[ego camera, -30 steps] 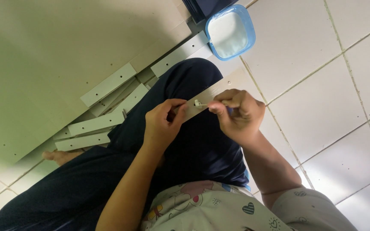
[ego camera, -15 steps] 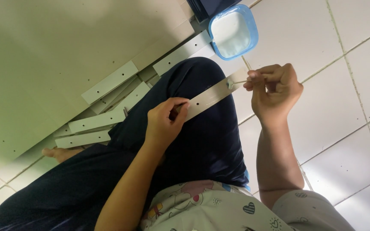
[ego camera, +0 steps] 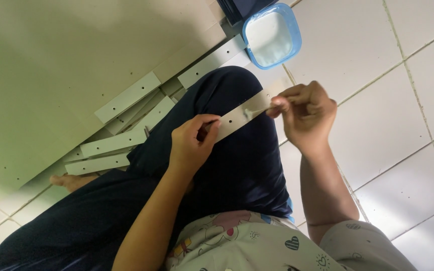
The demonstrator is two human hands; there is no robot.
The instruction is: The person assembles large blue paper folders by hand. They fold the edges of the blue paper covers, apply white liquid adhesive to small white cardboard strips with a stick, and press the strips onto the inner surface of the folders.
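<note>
Setting: seated on white floor tiles [ego camera: 403,100], dark trousers [ego camera: 247,165] over a raised knee, beside a big pale panel [ego camera: 51,75].

Strip: narrow pale wooden strip [ego camera: 237,118] with small holes, held across the knee, slanting up toward the right.

Left hand: left hand [ego camera: 189,145] closed around the lower end of the strip, thumb on top, fingers curled beneath, pinning it against the knee.

Right hand: right hand [ego camera: 307,113] pinched shut at the upper end, fingertips pressed together on something small and thin at a whitish dab [ego camera: 249,113] on the strip; too small to tell what.

Tub: blue-rimmed tub [ego camera: 271,36] of white paste on the floor just past the knee, open, near the right hand.

Spares: more drilled strips [ego camera: 121,140] fanned on the floor against the panel, well left of the hands.

Doing it well: likely best with the strip braced flat on the knee, the dab kept small and centred on the hole, the pinch light, paste off the face.

Risk: a slack left grip probably lets the strip twist and smear.
</note>
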